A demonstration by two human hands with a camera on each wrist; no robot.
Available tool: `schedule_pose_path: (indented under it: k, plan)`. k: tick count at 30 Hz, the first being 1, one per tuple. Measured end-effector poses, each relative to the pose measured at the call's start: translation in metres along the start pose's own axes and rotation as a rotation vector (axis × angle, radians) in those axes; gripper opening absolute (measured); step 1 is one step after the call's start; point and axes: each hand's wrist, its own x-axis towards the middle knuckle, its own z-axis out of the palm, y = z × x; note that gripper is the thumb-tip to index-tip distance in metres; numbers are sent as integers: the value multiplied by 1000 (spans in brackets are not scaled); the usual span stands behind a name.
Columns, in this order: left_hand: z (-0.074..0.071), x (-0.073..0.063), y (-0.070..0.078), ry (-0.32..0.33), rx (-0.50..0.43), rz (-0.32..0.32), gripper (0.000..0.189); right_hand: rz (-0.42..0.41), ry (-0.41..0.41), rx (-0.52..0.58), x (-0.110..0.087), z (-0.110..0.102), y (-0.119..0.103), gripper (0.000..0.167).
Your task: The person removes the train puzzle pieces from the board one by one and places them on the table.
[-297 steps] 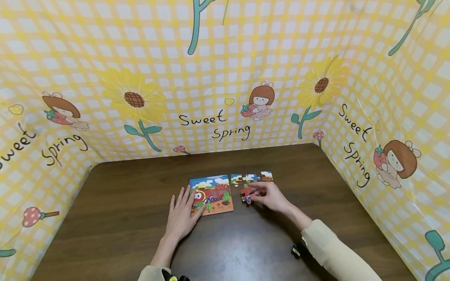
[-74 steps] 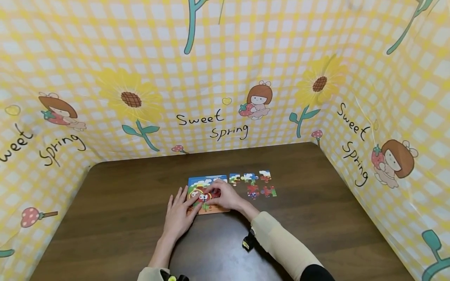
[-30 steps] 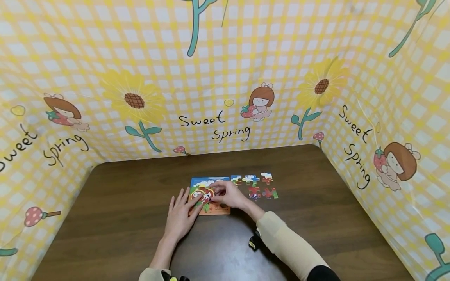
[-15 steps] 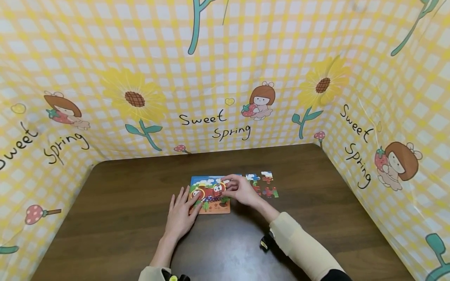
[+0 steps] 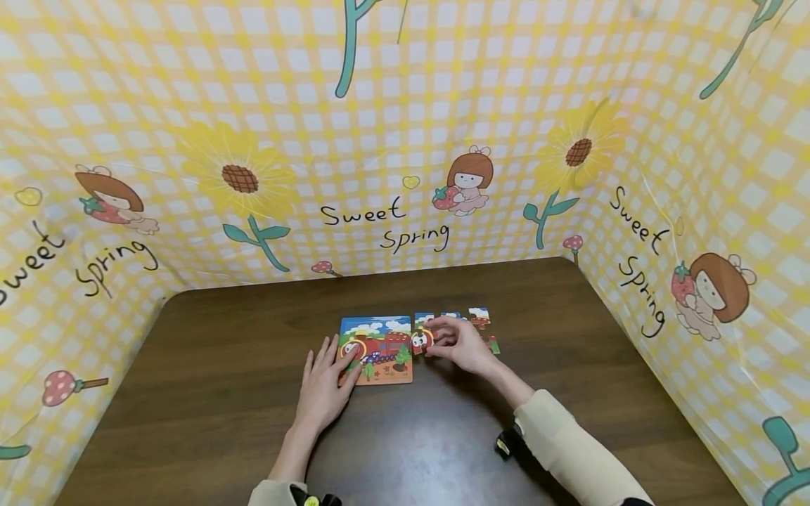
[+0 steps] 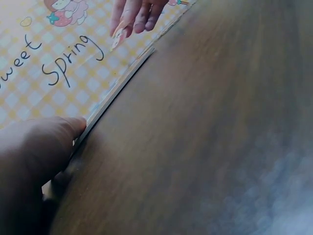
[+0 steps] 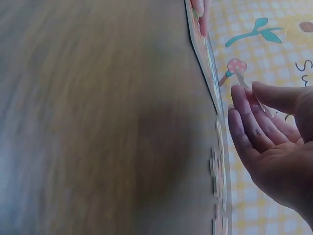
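Note:
A puzzle board (image 5: 386, 372) with a colourful red train picture lies on the table. My left hand (image 5: 325, 393) rests on its left side, fingers spread, the fingertips over the picture; in the left wrist view the thumb touches the board's near edge. Just off the board's right edge, my right hand (image 5: 465, 346) pinches a puzzle piece (image 5: 422, 341) between thumb and fingers. The piece shows a white face within a yellow ring. In the right wrist view this piece (image 7: 243, 81) is seen nearly edge-on, raised above the table. My right hand partly covers the loose pieces behind it.
Several loose puzzle pieces (image 5: 479, 316) lie right of the board in two rough rows. The brown table (image 5: 240, 393) reaches back to a yellow checked cloth (image 5: 354, 161) that stands as a wall at the back and both sides.
My right hand has carried the face piece from over the board's middle to the right, past its right edge. My left hand stays on the board. Ten seconds ago the right hand was at a red piece.

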Motion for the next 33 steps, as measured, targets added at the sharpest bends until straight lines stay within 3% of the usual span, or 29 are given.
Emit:
schedule_pose_path:
  k: [9,25,33]
  plan:
    - [-1,2,0,-6,-35,-12,46,-47,30,-81,-9,-10,7,43]
    - [-3,1,0,-1,-51,-12,47,-34,47,-280,-8,0,6,41]
    - [-2,1,-1,-3,-48,-13,47,-112,93,-421,-5,-3,9,41]
